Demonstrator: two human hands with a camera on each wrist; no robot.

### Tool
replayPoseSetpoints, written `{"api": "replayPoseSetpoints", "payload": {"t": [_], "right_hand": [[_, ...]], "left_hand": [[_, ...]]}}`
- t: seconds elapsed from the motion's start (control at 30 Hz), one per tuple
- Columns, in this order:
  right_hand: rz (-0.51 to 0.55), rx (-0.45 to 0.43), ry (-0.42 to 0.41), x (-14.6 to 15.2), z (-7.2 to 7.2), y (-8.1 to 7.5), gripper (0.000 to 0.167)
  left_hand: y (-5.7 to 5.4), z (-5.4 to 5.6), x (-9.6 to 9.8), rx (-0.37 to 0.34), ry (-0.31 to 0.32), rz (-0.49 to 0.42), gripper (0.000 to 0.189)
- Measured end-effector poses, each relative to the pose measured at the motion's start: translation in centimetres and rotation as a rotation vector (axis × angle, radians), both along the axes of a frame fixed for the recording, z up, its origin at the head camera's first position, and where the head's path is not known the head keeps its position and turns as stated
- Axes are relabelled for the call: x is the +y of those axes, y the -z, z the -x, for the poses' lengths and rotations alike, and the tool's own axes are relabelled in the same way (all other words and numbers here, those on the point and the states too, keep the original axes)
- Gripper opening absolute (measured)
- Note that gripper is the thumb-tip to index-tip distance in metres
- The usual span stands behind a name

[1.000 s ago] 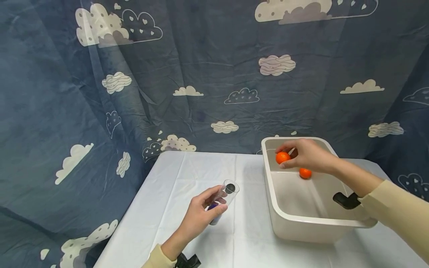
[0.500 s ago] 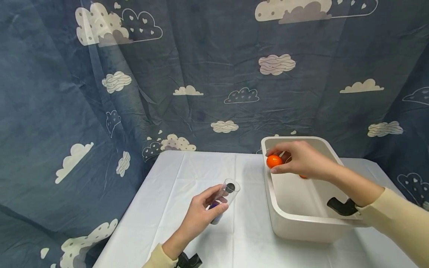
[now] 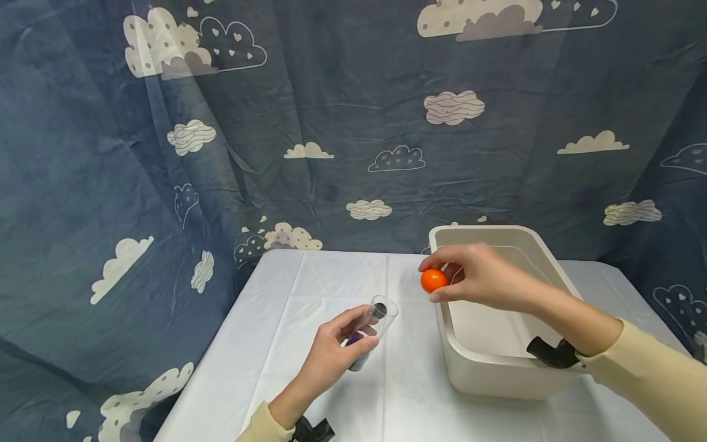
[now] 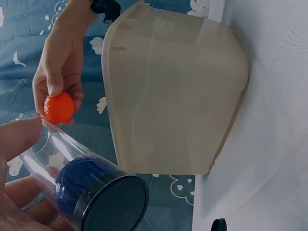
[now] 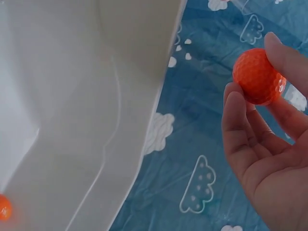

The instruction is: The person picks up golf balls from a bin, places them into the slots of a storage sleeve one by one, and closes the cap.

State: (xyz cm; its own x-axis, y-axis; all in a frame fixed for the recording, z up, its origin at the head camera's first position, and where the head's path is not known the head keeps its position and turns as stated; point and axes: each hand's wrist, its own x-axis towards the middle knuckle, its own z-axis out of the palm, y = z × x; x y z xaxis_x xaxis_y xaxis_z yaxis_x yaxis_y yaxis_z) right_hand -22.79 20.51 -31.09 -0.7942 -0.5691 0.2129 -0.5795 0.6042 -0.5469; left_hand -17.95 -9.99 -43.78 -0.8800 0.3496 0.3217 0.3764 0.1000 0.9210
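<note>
My left hand [image 3: 335,348] grips a clear plastic tube [image 3: 385,313], tilted with its mouth up and to the right in the head view. Inside its lower end sits a dark blue ball [image 4: 82,180], above a dark end cap [image 4: 118,206]. In my right hand [image 3: 480,276] an orange golf ball [image 5: 259,76], dimpled all over, is pinched between thumb and fingers. That hand hovers over the left rim of a beige plastic bin [image 3: 499,374], apart from the tube. Another orange ball [image 5: 4,208] lies in the bin, hidden behind my right hand in the head view.
The bin stands on the right of a table [image 3: 315,279] with a white cloth. Behind and to the left hangs a dark blue curtain [image 3: 331,73] with cloud prints. A small black object [image 4: 219,224] shows at the bottom of the left wrist view.
My right hand has carried the orange golf ball left and slightly toward me, from inside the bin to beyond its left rim. My left hand and the tube have barely shifted.
</note>
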Motion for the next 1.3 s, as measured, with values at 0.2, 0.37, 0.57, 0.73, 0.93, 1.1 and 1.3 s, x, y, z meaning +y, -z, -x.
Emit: {"api": "replayPoseSetpoints", "payload": {"t": [0.2,0.37,0.57,0.73,0.93,1.1,1.3], "right_hand": [[0.042,-0.029,-0.032,-0.8,-0.5,0.2,0.043],[0.051,-0.078,-0.062,-1.7,-1.1,0.3,0.043],[0.099,-0.106,-0.13,-2.8,-1.3,0.8,0.041],[0.108,-0.106,-0.157,-3.4,-1.4,0.8,0.041],[0.09,-0.093,-0.168,-3.9,-1.5,0.9,0.042],[0.098,-0.111,-0.193,-4.4,-1.6,0.9,0.043],[0.103,-0.122,-0.209,-4.7,-1.7,1.0,0.043]], "left_hand": [[0.0,0.0,0.2,-0.003,0.002,0.008,0.049],[0.1,0.0,0.4,0.003,0.013,-0.004,0.049],[0.0,-0.1,0.6,0.017,0.025,-0.017,0.048],[0.0,0.0,0.6,0.04,0.035,-0.005,0.049],[-0.2,0.0,0.7,0.055,0.046,0.004,0.048],[-0.3,-0.1,0.9,0.08,0.06,-0.004,0.046],[-0.3,-0.3,1.0,0.078,0.071,-0.01,0.046]]}}
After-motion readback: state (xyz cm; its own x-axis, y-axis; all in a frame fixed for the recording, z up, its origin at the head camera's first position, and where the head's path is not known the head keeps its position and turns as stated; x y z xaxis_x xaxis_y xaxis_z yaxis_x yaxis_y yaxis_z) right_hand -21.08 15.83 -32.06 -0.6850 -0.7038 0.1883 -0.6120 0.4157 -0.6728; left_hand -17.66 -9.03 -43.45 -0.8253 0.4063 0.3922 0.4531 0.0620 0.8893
